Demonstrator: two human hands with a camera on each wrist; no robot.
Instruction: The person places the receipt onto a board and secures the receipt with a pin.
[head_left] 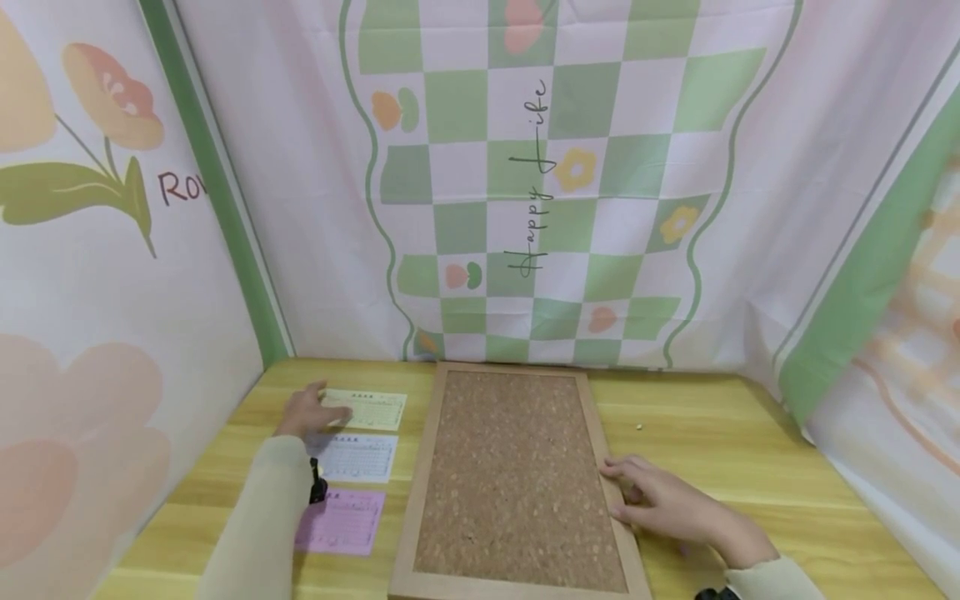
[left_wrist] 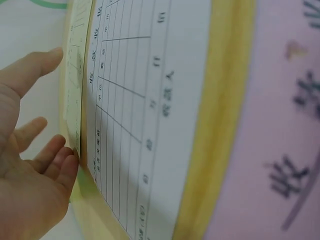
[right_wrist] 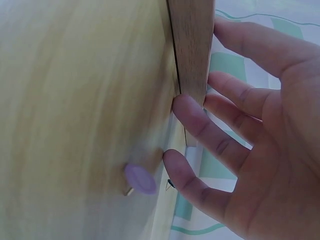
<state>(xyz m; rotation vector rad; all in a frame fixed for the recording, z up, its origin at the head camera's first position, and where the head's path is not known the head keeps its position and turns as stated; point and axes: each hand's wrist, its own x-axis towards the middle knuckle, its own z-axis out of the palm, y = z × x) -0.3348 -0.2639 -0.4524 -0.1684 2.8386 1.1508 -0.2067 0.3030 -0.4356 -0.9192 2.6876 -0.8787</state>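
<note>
My left hand (head_left: 309, 410) is over the left end of a pale yellow printed slip (head_left: 378, 410), thumb extended across it. Seen from the left wrist, the fingers (left_wrist: 50, 155) are loosely bent beside the slip's edge, and none of them visibly grips it. Below it lie a white slip (head_left: 367, 458) and a pink slip (head_left: 345, 525). A wood-framed cork board (head_left: 525, 483) lies in the middle of the table. My right hand (head_left: 667, 504) rests its fingertips against the board's right side, fingers spread and slightly bent in the right wrist view.
Under the right hand a purple pushpin (right_wrist: 140, 179) lies on the wooden table (head_left: 720, 433), with a small dark pin (right_wrist: 171, 184) farther off. A tiny pale object (head_left: 639, 427) sits right of the board. Printed curtains (head_left: 570, 208) hang behind the table.
</note>
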